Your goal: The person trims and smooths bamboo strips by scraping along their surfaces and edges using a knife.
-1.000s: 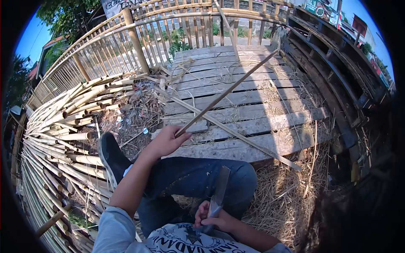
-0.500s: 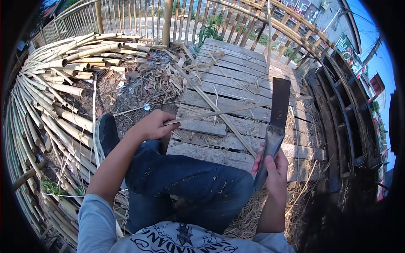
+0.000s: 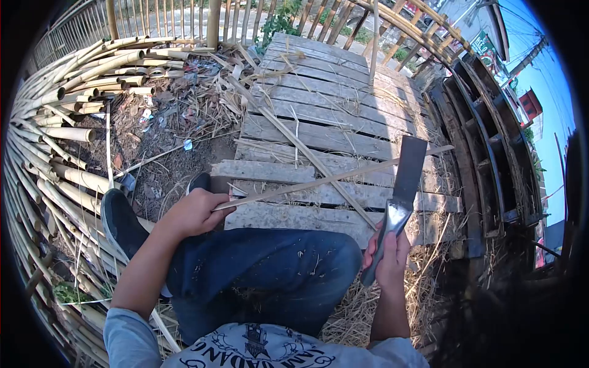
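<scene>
My left hand is closed round the near end of a long thin bamboo strip. The strip runs to the right over the wooden slats, and its far part passes behind the blade of a machete. The machete has a broad dark blade with a squared end, pointing up and away from me. My right hand grips its grey handle above my right knee. Whether the blade touches the strip I cannot tell.
A slatted wooden platform lies ahead, with another strip across it. Bamboo poles are piled at left. Dark wooden pallets stand at right. A bamboo fence closes off the back. Straw and shavings litter the ground.
My left hand has moved left and nearer to me with the strip. The machete's blade sits slightly lower in view. The view itself has shifted, so the platform appears further left and higher.
</scene>
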Demonstrator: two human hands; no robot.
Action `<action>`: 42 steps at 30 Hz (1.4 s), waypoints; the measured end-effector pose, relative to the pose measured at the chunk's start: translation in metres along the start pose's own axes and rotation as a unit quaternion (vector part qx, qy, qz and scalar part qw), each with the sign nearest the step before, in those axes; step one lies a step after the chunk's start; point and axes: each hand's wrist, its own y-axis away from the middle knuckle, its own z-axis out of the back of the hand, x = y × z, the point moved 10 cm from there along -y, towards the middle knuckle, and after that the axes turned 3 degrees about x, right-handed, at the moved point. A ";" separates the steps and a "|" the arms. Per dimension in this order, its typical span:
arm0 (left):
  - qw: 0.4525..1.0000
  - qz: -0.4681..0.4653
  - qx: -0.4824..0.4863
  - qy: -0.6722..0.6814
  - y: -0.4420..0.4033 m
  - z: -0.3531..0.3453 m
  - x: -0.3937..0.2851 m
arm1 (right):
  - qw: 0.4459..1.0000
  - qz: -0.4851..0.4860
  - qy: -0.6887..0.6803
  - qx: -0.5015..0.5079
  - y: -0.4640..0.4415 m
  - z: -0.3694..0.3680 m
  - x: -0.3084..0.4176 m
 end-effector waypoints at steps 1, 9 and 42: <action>1.000 0.010 0.003 0.007 -0.001 -0.003 -0.004 | 0.999 -0.002 -0.036 -0.019 0.001 -0.002 -0.004; 0.999 0.016 -0.038 0.003 0.010 -0.004 0.004 | 0.998 0.037 -0.031 -0.039 -0.011 -0.001 -0.001; 0.993 0.047 -0.105 0.006 0.018 0.005 0.009 | 0.994 -0.065 -0.027 0.079 -0.017 -0.073 -0.024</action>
